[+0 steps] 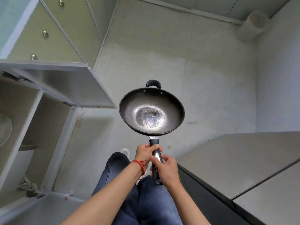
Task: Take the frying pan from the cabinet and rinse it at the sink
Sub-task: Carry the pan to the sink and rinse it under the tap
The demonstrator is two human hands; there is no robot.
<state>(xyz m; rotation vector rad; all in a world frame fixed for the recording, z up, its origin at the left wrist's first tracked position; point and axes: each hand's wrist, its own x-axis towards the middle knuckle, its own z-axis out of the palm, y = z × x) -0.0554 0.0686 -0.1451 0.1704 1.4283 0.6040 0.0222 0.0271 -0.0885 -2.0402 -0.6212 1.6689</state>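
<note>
A black frying pan [151, 111] with a worn shiny centre and a small loop handle at its far rim hangs level above the floor. Its long black handle points toward me. My left hand [144, 154], with a red bead bracelet on the wrist, grips the upper part of the handle. My right hand [165, 170] grips the handle lower down, just behind the left. The open cabinet [53, 127] stands at the left with its door [78, 88] swung out. No sink is in view.
Drawers with round metal knobs [45, 34] sit above the cabinet at upper left. A glass lid [4, 129] lies inside the cabinet, a rag [27, 186] at its base. A grey counter [243, 161] runs along the right. A pale bin [253, 25] stands in the far corner.
</note>
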